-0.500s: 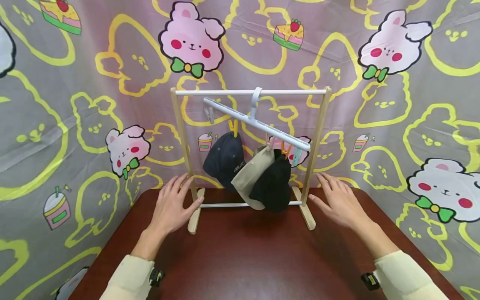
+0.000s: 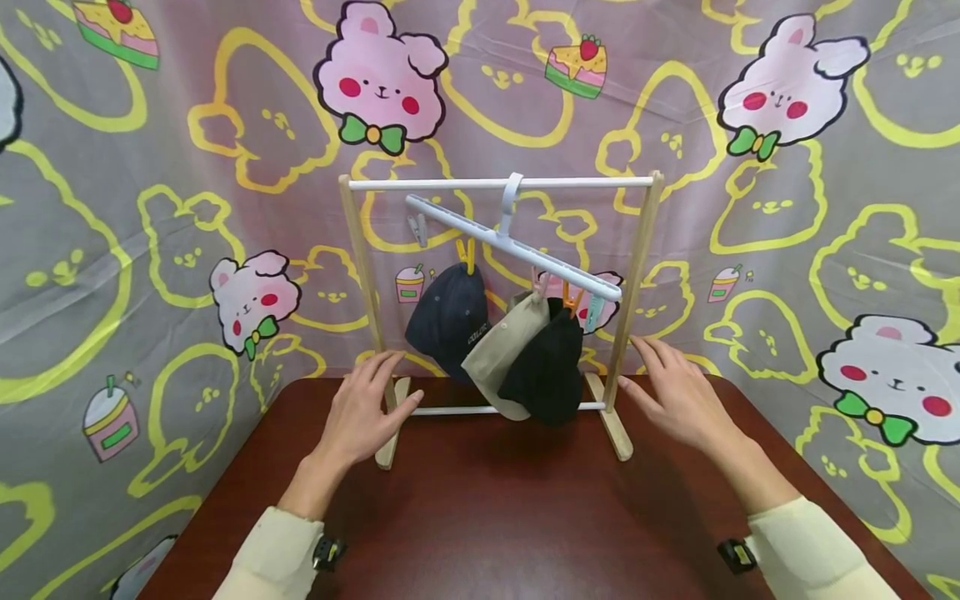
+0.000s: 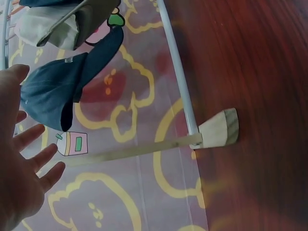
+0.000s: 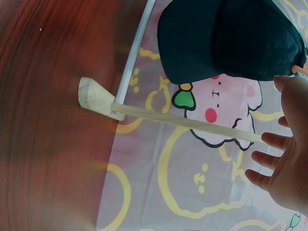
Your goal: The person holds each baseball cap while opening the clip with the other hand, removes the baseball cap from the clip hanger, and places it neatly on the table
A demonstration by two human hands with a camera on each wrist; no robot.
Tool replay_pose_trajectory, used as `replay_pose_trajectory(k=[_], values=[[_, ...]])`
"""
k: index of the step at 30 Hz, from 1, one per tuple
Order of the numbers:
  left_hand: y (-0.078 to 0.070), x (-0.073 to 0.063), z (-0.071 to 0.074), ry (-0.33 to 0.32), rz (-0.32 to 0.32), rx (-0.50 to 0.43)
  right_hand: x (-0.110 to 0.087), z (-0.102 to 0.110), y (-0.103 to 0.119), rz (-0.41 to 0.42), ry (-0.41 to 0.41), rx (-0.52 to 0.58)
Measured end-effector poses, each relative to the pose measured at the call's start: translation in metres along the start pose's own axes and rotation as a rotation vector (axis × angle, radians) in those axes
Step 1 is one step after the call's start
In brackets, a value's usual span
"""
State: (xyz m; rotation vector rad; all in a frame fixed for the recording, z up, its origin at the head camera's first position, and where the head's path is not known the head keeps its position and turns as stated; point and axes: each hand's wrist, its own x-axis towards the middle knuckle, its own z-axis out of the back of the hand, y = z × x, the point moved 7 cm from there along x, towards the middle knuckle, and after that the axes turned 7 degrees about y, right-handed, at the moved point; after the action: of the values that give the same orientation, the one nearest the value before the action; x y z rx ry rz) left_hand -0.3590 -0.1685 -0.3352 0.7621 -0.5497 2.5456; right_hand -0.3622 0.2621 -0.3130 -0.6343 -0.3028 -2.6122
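My left hand (image 2: 363,410) is spread beside the left post of a small wooden rack (image 2: 633,275), fingers nearly straight and holding nothing. On the other side my right hand (image 2: 671,398) reaches toward the right post, its fingers extended and also free of any object. A pale blue hanger (image 2: 504,242) hooks over the rack's white top bar and slants down to the right. From its clips hang a navy cap (image 2: 450,312), a beige cap (image 2: 506,350) and a black cap (image 2: 546,371). The black cap's brim side also fills the upper right wrist view.
A yellow clip (image 2: 467,256) grips the navy cap, and an orange clip (image 2: 572,297) the black one. A grey clip (image 2: 417,230) dangles at the hanger's raised end. The rack's feet stand on a dark red-brown table (image 2: 495,517), with a patterned cloth (image 2: 525,133) behind.
My left hand has shifted a little to the right, closer to the left post. The right hand has moved slightly forward. The rack, hanger and caps look unchanged.
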Motion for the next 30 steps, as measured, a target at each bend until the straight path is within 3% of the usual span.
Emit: replay_pose_trajectory(k=[12, 20, 25, 30], values=[[-0.009, 0.004, -0.007, 0.065, 0.064, -0.116, 0.007, 0.006, 0.008, 0.023, -0.011, 0.052], [-0.023, 0.010, -0.008, 0.047, 0.026, -0.278, 0.012, 0.013, 0.012, 0.000, -0.035, 0.083], [-0.034, 0.015, -0.015, 0.084, 0.028, -0.368, 0.014, 0.017, 0.013, -0.004, -0.062, 0.102], [-0.042, 0.017, -0.022, 0.118, 0.021, -0.395, 0.017, 0.015, 0.017, 0.019, -0.079, 0.105]])
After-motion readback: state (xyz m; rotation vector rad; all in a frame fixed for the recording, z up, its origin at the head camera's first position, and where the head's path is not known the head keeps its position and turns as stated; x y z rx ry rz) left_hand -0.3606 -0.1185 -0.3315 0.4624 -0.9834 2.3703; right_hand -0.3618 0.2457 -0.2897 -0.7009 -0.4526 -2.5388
